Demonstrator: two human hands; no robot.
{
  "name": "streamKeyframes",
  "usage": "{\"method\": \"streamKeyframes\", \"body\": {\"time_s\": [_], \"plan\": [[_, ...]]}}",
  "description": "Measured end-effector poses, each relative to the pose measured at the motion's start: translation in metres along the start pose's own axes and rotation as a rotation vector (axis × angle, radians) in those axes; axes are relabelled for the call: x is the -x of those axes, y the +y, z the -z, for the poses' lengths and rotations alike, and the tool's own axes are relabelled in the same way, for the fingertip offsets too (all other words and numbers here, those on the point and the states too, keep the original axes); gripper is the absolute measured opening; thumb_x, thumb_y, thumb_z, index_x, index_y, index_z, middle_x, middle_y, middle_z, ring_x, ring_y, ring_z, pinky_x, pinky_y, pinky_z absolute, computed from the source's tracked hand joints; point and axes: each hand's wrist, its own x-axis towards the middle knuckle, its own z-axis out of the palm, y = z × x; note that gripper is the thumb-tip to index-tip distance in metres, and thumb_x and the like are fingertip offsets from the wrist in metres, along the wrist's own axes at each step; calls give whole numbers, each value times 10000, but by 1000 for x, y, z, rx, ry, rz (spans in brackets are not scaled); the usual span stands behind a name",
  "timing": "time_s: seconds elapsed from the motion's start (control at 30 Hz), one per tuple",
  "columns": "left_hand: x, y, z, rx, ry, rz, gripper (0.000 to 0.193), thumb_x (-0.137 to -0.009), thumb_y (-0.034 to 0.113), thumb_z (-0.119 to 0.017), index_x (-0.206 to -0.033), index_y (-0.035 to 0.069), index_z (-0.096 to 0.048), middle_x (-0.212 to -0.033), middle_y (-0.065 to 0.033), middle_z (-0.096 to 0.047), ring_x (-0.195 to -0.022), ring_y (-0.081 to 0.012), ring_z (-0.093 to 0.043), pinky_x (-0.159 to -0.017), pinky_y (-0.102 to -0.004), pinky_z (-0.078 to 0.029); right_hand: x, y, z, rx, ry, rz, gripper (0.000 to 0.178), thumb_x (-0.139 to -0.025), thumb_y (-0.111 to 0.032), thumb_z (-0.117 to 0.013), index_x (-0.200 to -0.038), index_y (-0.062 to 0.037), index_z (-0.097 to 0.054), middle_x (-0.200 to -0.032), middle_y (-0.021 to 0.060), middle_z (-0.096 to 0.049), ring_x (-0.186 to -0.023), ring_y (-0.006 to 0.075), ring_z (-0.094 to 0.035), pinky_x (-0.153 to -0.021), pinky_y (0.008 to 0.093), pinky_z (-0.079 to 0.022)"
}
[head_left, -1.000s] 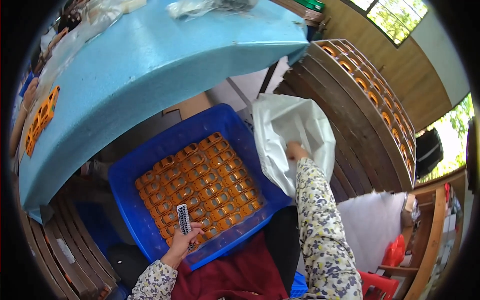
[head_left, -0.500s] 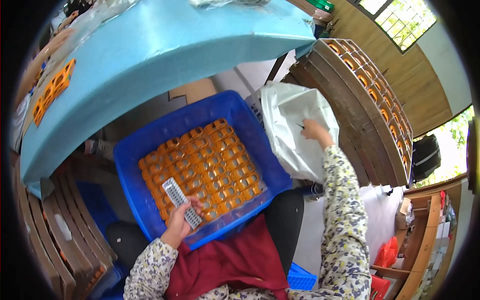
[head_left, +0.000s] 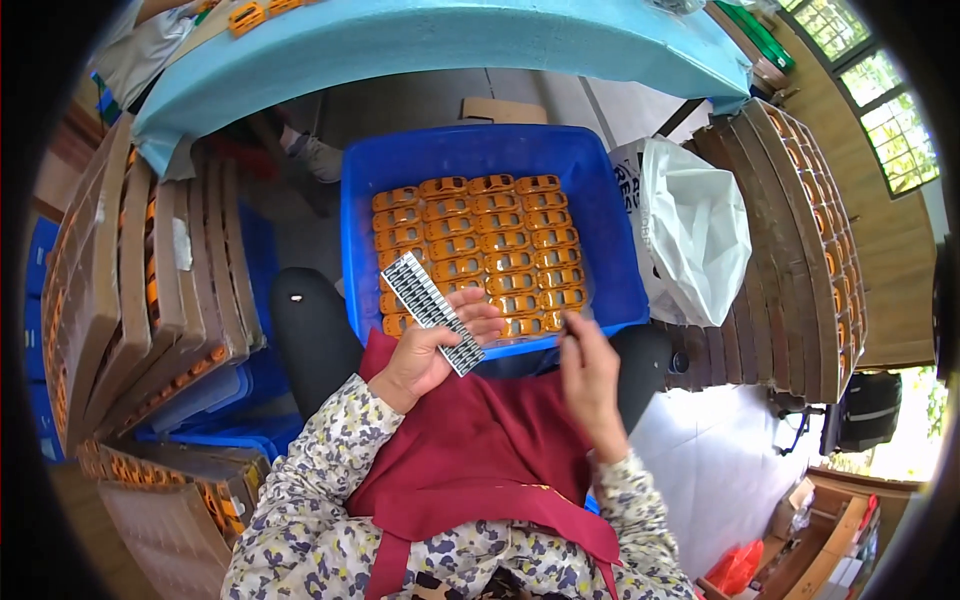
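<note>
My left hand [head_left: 428, 352] holds a narrow sheet [head_left: 432, 310] patterned with rows of small black and white marks, thumb on top and fingers beneath. It slants over the near edge of a blue tub [head_left: 630, 270]. Rows of orange toy car bodies [head_left: 505, 240] lie in that tub. Just right of the sheet, my right hand [head_left: 588, 375] is closed, thumb against fingers. A small dark tip pokes out of it, slightly blurred; what it belongs to is mostly hidden by the fingers.
An open white plastic bag [head_left: 700, 230] stands right of the tub. Stacked trays [head_left: 815, 240] with orange car bodies rise beyond it, and more stacked trays [head_left: 140, 300] stand at left. A table with a light-blue cover [head_left: 450, 45] runs across the far side.
My right hand has come back from over the white bag to the tub's near edge, beside the sheet. The view has turned, and the left hand still holds the sheet.
</note>
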Motion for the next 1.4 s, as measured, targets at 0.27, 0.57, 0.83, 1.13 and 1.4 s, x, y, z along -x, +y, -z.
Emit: {"method": "streamKeyframes", "body": {"time_s": [0.27,0.57,0.83,1.13,1.4], "plan": [[6,-2,-28,-232,-22,-136,547,-842,-35,-511,-1372,21,-389,-1281,-227,-542,-1273,-386,-480,-1109,-488,-355,31,-38,-38,-34,-57,100,350,-852,46,-596,-1196,9,-549,-938,177,-612,-809,311,-633,-700,347,-523],[7,-6,-25,-183,-14,-96,571,-863,-11,-507,-1405,20,-329,-1343,-277,-483,-1302,-387,-448,-1129,-480,-325,28,-40,-47,203,-30,202,351,-803,69,-630,-1143,20,-561,-933,163,-616,-797,311,-646,-650,362,-540],[12,-12,-28,-188,-3,-39,553,-885,10,-498,-1407,14,-315,-1349,-285,-476,-1306,-388,-444,-1132,-467,-323,28,-33,-48,221,-29,237,309,-813,50,-628,-1115,34,-564,-923,159,-611,-738,314,-648,-599,359,-543],[12,-13,-33,-219,-38,-29,533,-893,18,-499,-1396,5,-324,-1342,-291,-481,-1296,-404,-451,-1112,-487,-348,30,-31,-46,200,-59,227,303,-815,38,-626,-1112,39,-569,-926,169,-608,-722,323,-646,-591,367,-545],[13,-16,-30,-195,-26,-52,522,-890,17,-503,-1385,-5,-338,-1335,-296,-486,-1286,-416,-458,-1113,-495,-347,31,-31,-46,191,-62,251,294,-820,41,-617,-1111,41,-572,-914,171,-604,-728,328,-642,-599,370,-545]]}}
